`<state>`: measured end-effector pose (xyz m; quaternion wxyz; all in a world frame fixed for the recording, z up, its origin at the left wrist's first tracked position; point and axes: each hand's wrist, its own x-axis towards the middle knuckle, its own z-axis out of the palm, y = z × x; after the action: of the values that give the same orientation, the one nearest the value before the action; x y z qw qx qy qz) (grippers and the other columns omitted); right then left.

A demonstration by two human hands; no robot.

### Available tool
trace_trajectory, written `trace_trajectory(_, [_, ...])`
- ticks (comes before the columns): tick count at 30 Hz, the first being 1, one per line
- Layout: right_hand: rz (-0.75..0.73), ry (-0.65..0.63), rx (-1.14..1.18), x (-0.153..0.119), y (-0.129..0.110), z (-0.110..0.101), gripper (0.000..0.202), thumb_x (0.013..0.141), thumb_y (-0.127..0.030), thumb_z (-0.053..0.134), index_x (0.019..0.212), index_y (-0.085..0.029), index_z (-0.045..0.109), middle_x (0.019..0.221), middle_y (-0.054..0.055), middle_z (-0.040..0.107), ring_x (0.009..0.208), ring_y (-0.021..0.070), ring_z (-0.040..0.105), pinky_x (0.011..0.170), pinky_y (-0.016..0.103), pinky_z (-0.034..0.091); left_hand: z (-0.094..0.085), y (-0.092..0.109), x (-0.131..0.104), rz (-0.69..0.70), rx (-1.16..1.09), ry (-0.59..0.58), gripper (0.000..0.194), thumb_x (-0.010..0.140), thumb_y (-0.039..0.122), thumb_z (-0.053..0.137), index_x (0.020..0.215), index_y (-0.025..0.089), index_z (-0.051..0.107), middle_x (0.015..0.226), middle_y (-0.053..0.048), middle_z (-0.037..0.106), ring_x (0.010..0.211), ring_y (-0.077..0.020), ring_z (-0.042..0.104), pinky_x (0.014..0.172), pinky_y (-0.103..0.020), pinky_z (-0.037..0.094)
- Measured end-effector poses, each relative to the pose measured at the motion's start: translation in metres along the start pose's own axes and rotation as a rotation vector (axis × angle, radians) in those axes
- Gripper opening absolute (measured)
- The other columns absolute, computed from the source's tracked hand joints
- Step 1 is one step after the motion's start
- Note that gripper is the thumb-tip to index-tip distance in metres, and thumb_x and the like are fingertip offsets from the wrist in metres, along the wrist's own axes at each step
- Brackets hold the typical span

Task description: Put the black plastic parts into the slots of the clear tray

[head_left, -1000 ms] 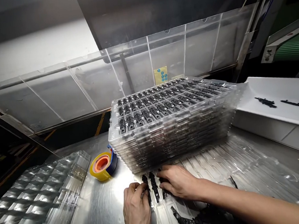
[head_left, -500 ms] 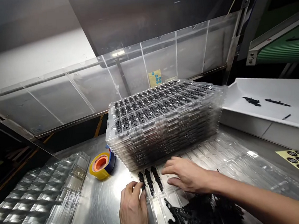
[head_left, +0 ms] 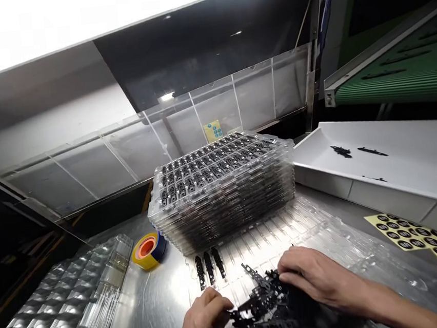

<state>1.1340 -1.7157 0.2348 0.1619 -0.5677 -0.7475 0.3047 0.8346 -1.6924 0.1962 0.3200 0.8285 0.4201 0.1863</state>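
A loose pile of thin black plastic parts (head_left: 270,303) lies at the front, on a clear plastic tray (head_left: 249,243). My left hand (head_left: 204,320) is at the pile's left edge, fingers curled and tips against a part; its grip is partly hidden. On the pile's right side my right hand (head_left: 322,280) has thumb and forefinger closed at a black part. Three black parts (head_left: 209,268) lie side by side in slots at the tray's left end. Behind them rises a tall stack of filled clear trays (head_left: 229,194).
Nested clear trays (head_left: 50,309) lie at left, beside a yellow and blue tape roll (head_left: 146,252). At right stand a white bin (head_left: 405,177) holding a few black parts and a green conveyor (head_left: 396,82). A yellow sticker sheet (head_left: 422,239) lies below the bin.
Both hands have moved from the three slotted parts to the loose pile, the right one toward the front right. The camera view has shifted, showing more of the conveyor.
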Motion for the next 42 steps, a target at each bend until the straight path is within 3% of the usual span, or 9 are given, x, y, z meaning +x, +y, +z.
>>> trace_trajectory(5, [-0.006,0.107,0.217,0.002,-0.011,-0.011,0.022,0.096,-0.034,0.048,0.086,-0.021,0.062,0.088,0.001,0.065,0.085,0.0183,0.057,0.077,0.031,0.041,-0.021,0.001,-0.007,-0.102,-0.302,-0.042,0.017,0.088,0.033,0.056,0.09,0.023,0.071,0.084,-0.004,0.063,0.079,-0.0155,0.06,0.073,-0.026,0.046])
trace_trajectory(12, [0.066,0.017,0.271,0.012,-0.005,-0.012,0.011,0.086,-0.02,0.05,0.079,-0.02,0.059,0.078,-0.001,0.064,0.072,0.0156,0.056,0.065,0.027,0.04,-0.016,0.009,0.013,-0.688,-0.649,0.467,0.049,0.07,0.056,0.072,0.097,0.015,0.069,0.071,-0.003,0.068,0.07,-0.0182,0.063,0.074,-0.03,0.051])
trace_trajectory(18, [0.131,0.098,0.315,0.003,0.013,-0.005,0.011,0.088,-0.025,0.05,0.086,-0.022,0.061,0.086,-0.001,0.065,0.081,0.0174,0.06,0.073,0.029,0.047,0.02,-0.004,0.055,-0.469,-0.234,0.588,0.039,0.079,0.053,0.06,0.09,0.018,0.072,0.085,-0.007,0.07,0.079,-0.0227,0.065,0.078,-0.037,0.052])
trace_trajectory(24, [0.08,0.255,0.33,0.007,0.017,-0.004,0.009,0.089,-0.024,0.053,0.09,-0.023,0.062,0.092,0.0,0.066,0.088,0.0169,0.062,0.076,0.027,0.05,0.05,-0.018,0.055,-0.296,0.114,0.442,0.024,0.091,0.04,0.053,0.093,0.022,0.069,0.088,-0.003,0.071,0.078,-0.0157,0.067,0.067,-0.026,0.052])
trace_trajectory(30, [-0.241,0.3,0.247,0.05,0.004,-0.005,0.02,0.083,-0.009,0.043,0.089,-0.017,0.061,0.084,0.004,0.066,0.076,0.0167,0.061,0.067,0.028,0.048,0.059,-0.009,0.059,-0.363,0.466,0.307,0.011,0.089,0.026,0.058,0.088,0.023,0.069,0.085,-0.003,0.067,0.083,-0.0228,0.06,0.069,-0.034,0.047])
trace_trajectory(34, [-0.271,0.341,0.213,0.077,0.002,0.0,0.019,0.079,-0.007,0.045,0.085,-0.017,0.06,0.079,0.003,0.065,0.071,0.0158,0.059,0.064,0.027,0.045,0.055,0.001,0.067,-0.357,0.511,0.215,0.014,0.087,0.028,0.06,0.09,0.022,0.072,0.087,-0.006,0.065,0.086,-0.0272,0.056,0.075,-0.041,0.045])
trace_trajectory(37, [-0.231,0.345,0.201,0.085,0.005,0.008,0.017,0.079,-0.007,0.046,0.082,-0.017,0.06,0.078,0.003,0.064,0.07,0.0153,0.058,0.064,0.026,0.044,0.049,0.008,0.07,-0.329,0.369,0.25,0.02,0.088,0.026,0.055,0.097,0.02,0.072,0.09,-0.008,0.065,0.089,-0.0278,0.055,0.08,-0.044,0.045])
trace_trajectory(40, [-0.253,0.336,0.191,0.084,0.008,0.018,0.018,0.08,-0.008,0.045,0.086,-0.017,0.06,0.08,0.004,0.065,0.073,0.016,0.059,0.067,0.027,0.044,0.044,0.016,0.073,-0.381,-0.151,0.258,0.041,0.083,0.03,0.063,0.122,0.02,0.062,0.102,-0.008,0.067,0.091,-0.023,0.06,0.079,-0.037,0.048])
trace_trajectory(42, [-0.272,0.314,0.199,0.081,0.01,0.024,0.019,0.08,-0.009,0.045,0.087,-0.017,0.061,0.082,0.004,0.065,0.075,0.0165,0.06,0.068,0.027,0.044,0.041,0.02,0.075,-0.397,-0.389,0.217,0.039,0.084,0.034,0.062,0.12,0.021,0.063,0.102,-0.006,0.069,0.09,-0.0203,0.063,0.079,-0.033,0.05])
